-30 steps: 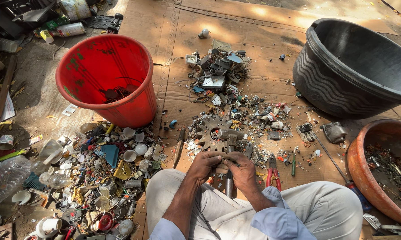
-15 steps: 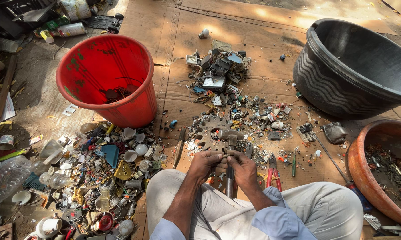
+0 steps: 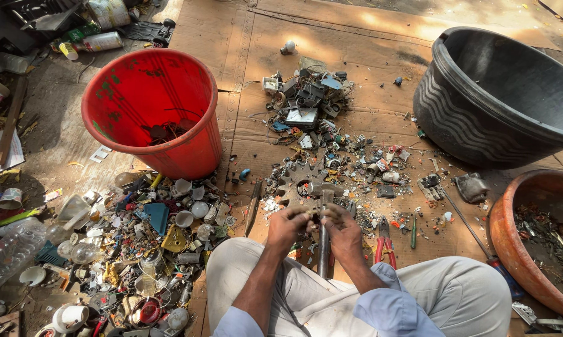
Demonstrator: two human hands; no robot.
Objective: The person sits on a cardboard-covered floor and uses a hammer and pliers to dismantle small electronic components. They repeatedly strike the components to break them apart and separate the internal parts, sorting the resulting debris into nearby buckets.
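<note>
Containers on cardboard sheet (image 3: 356, 37): black tub (image 3: 500, 93), interior unseen; red bucket (image 3: 153, 109) holding dark scraps; clay bowl (image 3: 540, 234) of debris. Left hand (image 3: 289, 226) and right hand (image 3: 340, 229) pinch small part (image 3: 312, 213) above metal rod (image 3: 324, 246), at sheet's near edge.

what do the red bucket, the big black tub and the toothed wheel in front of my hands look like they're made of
Red bucket: likely plastic, smooth, slightly glossy, scuffed. Black tub: probably plastic or rubber, matte, with ribs moulded into its wall. Toothed wheel: looks like metal, dull grey-brown, maybe rusty.
</note>
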